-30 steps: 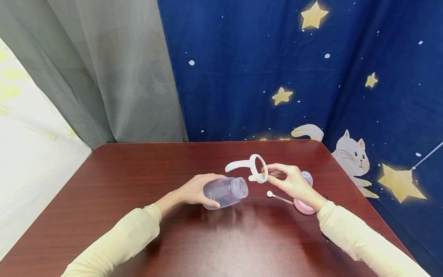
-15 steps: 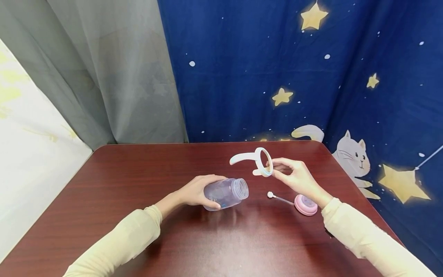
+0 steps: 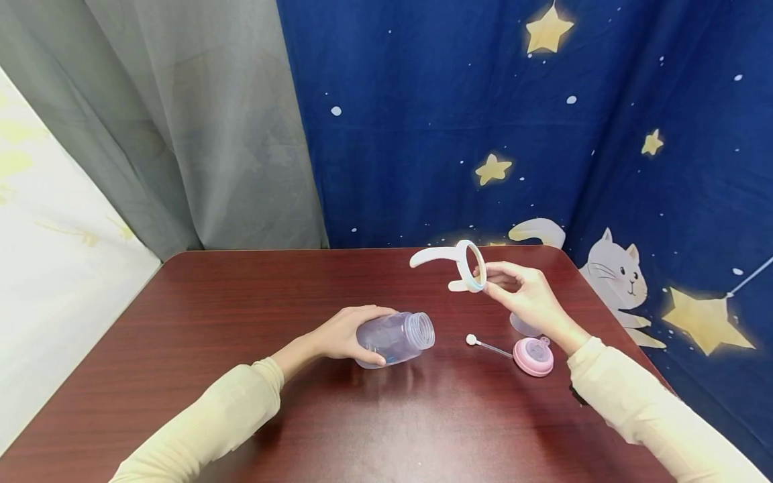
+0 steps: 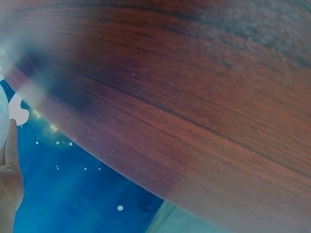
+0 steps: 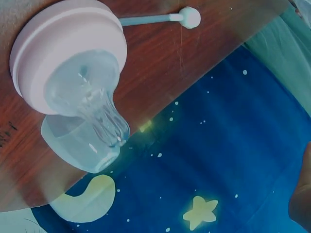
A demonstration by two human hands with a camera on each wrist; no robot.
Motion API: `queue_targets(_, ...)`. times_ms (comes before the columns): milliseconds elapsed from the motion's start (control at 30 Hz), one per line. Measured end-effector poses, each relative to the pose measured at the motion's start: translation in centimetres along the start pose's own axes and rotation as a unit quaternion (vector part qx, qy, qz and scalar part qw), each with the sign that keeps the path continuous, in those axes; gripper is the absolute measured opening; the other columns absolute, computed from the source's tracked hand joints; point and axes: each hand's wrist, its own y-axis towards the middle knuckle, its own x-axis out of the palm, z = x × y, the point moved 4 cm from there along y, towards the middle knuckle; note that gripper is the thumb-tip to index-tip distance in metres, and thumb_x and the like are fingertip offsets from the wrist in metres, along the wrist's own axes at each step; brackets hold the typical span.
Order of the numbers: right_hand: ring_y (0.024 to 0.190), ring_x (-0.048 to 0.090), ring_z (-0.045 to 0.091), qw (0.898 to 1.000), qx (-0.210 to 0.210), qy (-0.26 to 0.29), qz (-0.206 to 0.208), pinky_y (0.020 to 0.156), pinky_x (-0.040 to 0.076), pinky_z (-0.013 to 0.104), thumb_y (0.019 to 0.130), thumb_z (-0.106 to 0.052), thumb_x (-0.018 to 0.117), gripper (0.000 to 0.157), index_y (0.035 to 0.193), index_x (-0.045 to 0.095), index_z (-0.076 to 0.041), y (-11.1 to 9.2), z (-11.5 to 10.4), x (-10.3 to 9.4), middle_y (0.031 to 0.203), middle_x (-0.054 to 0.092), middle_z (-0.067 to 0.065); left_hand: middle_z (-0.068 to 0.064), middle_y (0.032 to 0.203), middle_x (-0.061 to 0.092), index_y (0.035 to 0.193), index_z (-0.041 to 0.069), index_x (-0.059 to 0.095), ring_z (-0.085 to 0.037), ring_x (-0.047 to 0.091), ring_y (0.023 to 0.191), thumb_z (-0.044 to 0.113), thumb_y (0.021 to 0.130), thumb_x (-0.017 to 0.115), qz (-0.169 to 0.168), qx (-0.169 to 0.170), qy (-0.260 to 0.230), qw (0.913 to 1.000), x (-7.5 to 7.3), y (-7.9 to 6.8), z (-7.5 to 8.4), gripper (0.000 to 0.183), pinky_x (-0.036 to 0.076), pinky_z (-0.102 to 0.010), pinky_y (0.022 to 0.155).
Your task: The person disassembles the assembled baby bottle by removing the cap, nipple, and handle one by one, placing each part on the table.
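Note:
My left hand [image 3: 347, 335] is wrapped around a clear, bluish baby bottle [image 3: 392, 337], tilted low over the table with its open threaded mouth pointing right. Only part of that hand [image 4: 9, 184] and a pale edge of the bottle [image 4: 3, 119] show in the left wrist view. Higher up and to the right, my right hand [image 3: 522, 292] pinches a white bottle handle [image 3: 461, 258] by its ring; its two curved arms point left. Under the right hand, a pink nipple collar [image 3: 531, 362] lies on the table, its straw [image 3: 495, 348] ending in a white ball [image 3: 471, 339].
A clear dome-shaped cap [image 3: 524, 325] stands behind the pink collar, partly hidden by the right wrist. The right wrist view shows the clear nipple [image 5: 104, 114] overlapping this cap. Curtains [image 3: 423, 134] hang behind the far edge of the dark red table [image 3: 241, 288].
My right hand has risen and moved right with the handle, away from the bottle's mouth. The pink collar and nipple are now less covered. My left hand and the bottle have hardly moved.

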Motion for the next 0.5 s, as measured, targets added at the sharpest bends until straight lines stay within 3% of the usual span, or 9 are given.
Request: queue_targets(500,0.08,0.061,0.01,0.999,0.009,-0.009,0.031,0.069,0.045,0.018,0.078,0.002,0.064,0.03,0.106,0.057,0.009,0.86,-0.44,-1.14,0.095,0.062,0.02,0.011,0.111,0.053,0.125,0.022,0.046,-0.005,0.049,0.091,0.053,0.063,0.071,-0.005,-0.008,-0.001,0.9999,0.15,-0.16,0.14,0.074,0.043,-0.026,0.073)
